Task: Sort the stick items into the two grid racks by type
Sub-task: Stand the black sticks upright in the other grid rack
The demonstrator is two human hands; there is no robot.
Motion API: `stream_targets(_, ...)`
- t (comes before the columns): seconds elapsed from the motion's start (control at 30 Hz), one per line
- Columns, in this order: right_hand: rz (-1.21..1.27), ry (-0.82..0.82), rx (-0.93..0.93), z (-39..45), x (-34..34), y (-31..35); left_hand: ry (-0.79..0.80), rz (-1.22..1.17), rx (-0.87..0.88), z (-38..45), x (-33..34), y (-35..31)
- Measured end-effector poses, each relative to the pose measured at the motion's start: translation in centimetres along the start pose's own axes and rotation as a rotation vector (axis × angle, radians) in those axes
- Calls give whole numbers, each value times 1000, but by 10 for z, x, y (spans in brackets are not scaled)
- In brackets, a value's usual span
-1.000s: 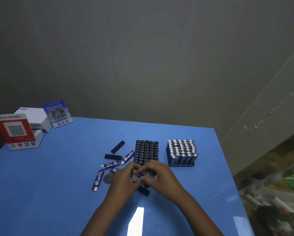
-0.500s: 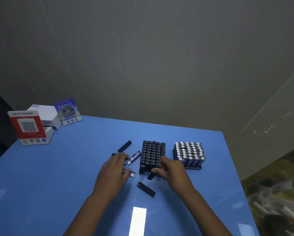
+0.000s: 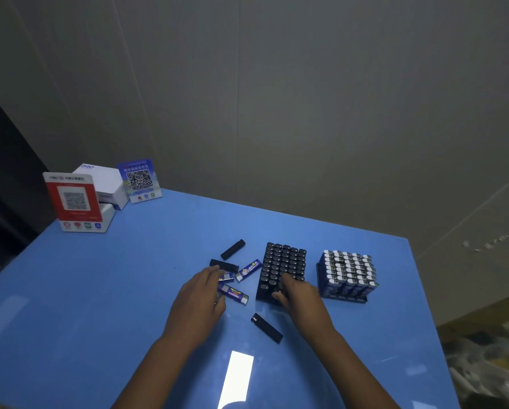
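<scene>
The black grid rack [image 3: 282,261], full of black sticks, stands mid-table, and the rack of blue-and-white sticks [image 3: 347,276] is to its right. My right hand [image 3: 297,296] is at the black rack's near right corner, its curled fingers pinching a black stick [image 3: 280,284] at the front rows. My left hand [image 3: 198,299] lies with fingers spread over loose blue sticks [image 3: 233,293], touching one [image 3: 227,277]. Another blue stick [image 3: 248,270] lies beside the rack. Loose black sticks lie at the far left [image 3: 232,249], just behind my left fingers [image 3: 223,264] and near the front [image 3: 266,327].
The blue table [image 3: 99,290] carries a red QR sign [image 3: 73,200], a blue QR sign [image 3: 139,180] and white boxes [image 3: 105,184] at its far left corner. Its right edge runs close past the blue-and-white rack, with clutter on the floor beyond it.
My hands parted: the right one carried a black stick up to the black rack's front rows, and the left one moved left onto the loose blue sticks.
</scene>
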State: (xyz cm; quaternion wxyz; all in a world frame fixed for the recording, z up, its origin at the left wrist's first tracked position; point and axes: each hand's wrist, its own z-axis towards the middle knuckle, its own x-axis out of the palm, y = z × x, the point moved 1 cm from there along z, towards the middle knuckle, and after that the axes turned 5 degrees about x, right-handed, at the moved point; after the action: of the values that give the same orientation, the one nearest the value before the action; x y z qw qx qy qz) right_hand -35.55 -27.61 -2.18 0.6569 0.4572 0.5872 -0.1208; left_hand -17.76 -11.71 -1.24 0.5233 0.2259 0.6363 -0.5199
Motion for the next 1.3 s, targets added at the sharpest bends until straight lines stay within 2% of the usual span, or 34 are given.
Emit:
stream_targets(0.43,-92,18,-60,7,1,7,60,-25,26,0,15,-8)
stream_targets(0.7,2,-193,-117,4,-30,-22,134,-28,28,-5,49,-27)
stream_targets(0.93,59,-244,-79,-4,-41,-43,234,109,268,-41,108,-48)
stream_targets(1.0,70,-241,-86,-6,-39,-43,272,151,290,-46,113,-48)
stream_targets(1.17,92,-230,-105,-3,-30,-33,238,175,197,-61,98,-24)
stream_targets(1.3,106,-211,-122,5,-24,-14,117,269,92,-76,82,16)
